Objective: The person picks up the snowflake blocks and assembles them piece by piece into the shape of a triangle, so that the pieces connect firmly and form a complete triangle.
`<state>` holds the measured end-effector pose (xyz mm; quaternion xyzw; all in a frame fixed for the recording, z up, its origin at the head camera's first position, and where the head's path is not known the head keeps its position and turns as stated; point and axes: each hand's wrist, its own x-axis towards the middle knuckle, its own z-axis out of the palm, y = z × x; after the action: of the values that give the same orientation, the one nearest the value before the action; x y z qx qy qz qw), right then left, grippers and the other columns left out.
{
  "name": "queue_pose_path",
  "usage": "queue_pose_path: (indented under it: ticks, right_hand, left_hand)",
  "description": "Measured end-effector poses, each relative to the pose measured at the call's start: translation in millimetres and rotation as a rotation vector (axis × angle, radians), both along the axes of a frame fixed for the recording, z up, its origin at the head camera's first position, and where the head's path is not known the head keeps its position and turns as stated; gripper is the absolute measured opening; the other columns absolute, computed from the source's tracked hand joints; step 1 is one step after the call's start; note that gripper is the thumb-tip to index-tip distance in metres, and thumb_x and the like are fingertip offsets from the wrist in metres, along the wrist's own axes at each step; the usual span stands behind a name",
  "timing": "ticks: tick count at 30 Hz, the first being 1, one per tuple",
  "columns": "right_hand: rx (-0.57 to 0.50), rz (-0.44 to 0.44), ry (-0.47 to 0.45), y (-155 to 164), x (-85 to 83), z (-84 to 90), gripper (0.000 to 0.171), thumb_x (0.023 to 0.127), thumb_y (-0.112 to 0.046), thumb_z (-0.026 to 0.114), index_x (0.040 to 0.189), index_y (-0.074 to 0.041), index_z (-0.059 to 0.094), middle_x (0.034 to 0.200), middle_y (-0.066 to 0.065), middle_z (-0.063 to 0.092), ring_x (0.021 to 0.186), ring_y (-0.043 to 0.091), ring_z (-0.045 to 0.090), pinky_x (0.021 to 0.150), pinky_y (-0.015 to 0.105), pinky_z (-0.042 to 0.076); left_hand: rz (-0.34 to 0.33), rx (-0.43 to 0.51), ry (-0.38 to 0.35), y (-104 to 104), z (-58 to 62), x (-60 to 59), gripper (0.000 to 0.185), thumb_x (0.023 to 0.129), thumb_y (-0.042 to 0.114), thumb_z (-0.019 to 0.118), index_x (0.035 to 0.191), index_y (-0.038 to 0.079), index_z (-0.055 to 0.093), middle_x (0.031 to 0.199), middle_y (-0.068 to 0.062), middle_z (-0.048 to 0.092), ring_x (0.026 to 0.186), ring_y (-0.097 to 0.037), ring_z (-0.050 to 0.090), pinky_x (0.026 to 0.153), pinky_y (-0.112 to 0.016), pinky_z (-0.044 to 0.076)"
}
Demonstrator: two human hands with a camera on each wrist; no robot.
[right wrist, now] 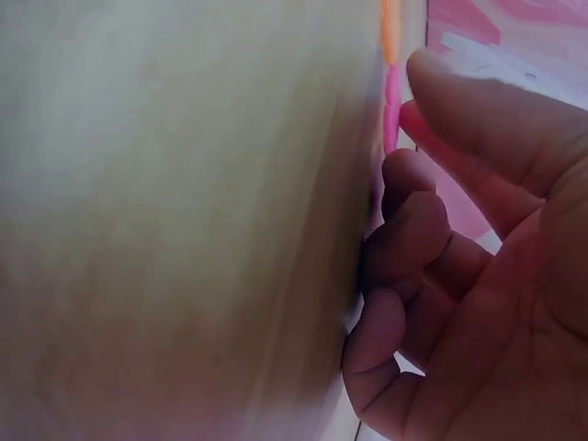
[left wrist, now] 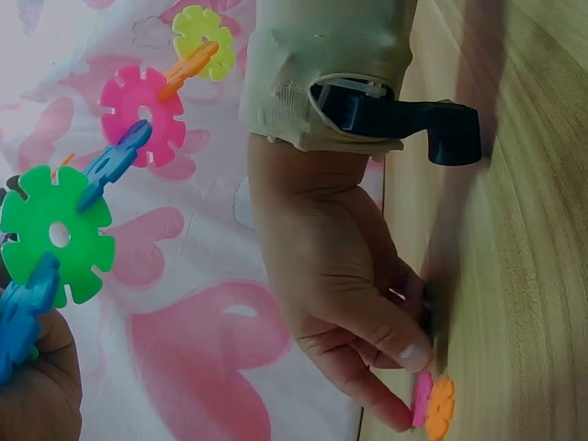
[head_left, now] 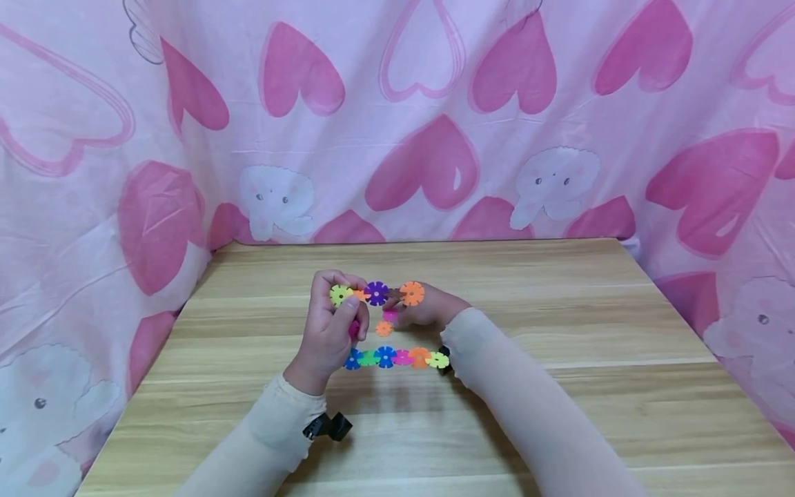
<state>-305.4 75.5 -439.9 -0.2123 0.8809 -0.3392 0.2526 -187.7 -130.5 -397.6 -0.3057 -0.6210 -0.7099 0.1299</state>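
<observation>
A chain of notched plastic discs (head_left: 375, 294) in several colours is held up by my left hand (head_left: 329, 324), its thumb and fingers gripping the left side. One row shows yellow, orange and purple discs; a lower row (head_left: 385, 357) runs from blue to yellow. Behind the chain, low at the table, my right hand (head_left: 425, 307) reaches toward a pink disc (left wrist: 421, 399) and an orange disc (left wrist: 441, 407). In the left wrist view, its thumb and a fingertip lie at the pink disc's edge. The right wrist view shows thumb and forefinger apart, the other fingers bent.
The wood-grain table (head_left: 559, 276) spreads around both hands. A pink curtain with hearts (head_left: 422, 166) stands behind it and along both sides. A black wrist camera mount (head_left: 329, 426) sticks out from the left sleeve.
</observation>
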Motion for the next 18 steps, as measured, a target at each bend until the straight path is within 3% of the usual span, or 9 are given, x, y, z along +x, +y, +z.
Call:
queue_pose_path:
  ticks: [5, 9, 12, 14, 18]
  right_hand:
    - [0.098, 0.010, 0.090, -4.8, 0.7, 1.8, 0.040, 0.088, -0.005, 0.075, 0.123, -0.025, 0.077, 0.155, 0.000, 0.056, 0.134, 0.027, 0.052, 0.117, 0.047, 0.040]
    - [0.141, 0.032, 0.131, -5.6, -0.3, 3.5, 0.029, 0.087, -0.002, 0.076, 0.109, -0.022, 0.075, 0.127, 0.001, 0.068, 0.109, 0.024, 0.058, 0.101, 0.041, 0.048]
    - [0.144, 0.001, 0.102, -4.3, 1.2, 3.6, 0.024, 0.087, -0.003, 0.078, 0.105, -0.018, 0.073, 0.107, 0.002, 0.067, 0.098, 0.023, 0.059, 0.096, 0.041, 0.050]
    - [0.138, -0.046, 0.070, -2.8, 3.6, 3.9, 0.030, 0.087, -0.004, 0.080, 0.114, -0.018, 0.074, 0.102, 0.001, 0.066, 0.096, 0.022, 0.059, 0.098, 0.042, 0.051]
    - [0.083, -0.091, 0.013, 0.3, 8.9, 2.9, 0.022, 0.089, -0.006, 0.081, 0.110, -0.014, 0.076, 0.096, 0.003, 0.067, 0.090, 0.022, 0.061, 0.096, 0.042, 0.052]
  left_hand:
    - [0.001, -0.005, -0.009, 0.4, 0.1, 0.4, 0.015, 0.107, 0.001, 0.038, 0.118, 0.010, 0.033, 0.117, 0.001, 0.056, 0.050, -0.015, 0.049, 0.037, -0.026, 0.038]
    - [0.002, -0.005, -0.014, 0.6, -0.1, 0.3, 0.015, 0.106, 0.001, 0.038, 0.118, 0.011, 0.033, 0.117, 0.001, 0.056, 0.050, -0.016, 0.049, 0.037, -0.027, 0.038]
    - [0.007, -0.007, -0.019, 0.8, -0.2, 0.7, 0.015, 0.106, 0.001, 0.038, 0.117, 0.010, 0.033, 0.117, 0.001, 0.056, 0.050, -0.015, 0.049, 0.037, -0.027, 0.039]
    - [0.010, -0.005, -0.022, 0.9, -0.2, 1.2, 0.015, 0.107, 0.001, 0.038, 0.117, 0.010, 0.033, 0.117, 0.001, 0.056, 0.050, -0.015, 0.049, 0.037, -0.027, 0.039]
    - [0.013, 0.004, -0.028, 1.0, -0.2, 2.3, 0.015, 0.107, 0.001, 0.038, 0.117, 0.011, 0.034, 0.117, 0.002, 0.056, 0.050, -0.014, 0.049, 0.038, -0.025, 0.039]
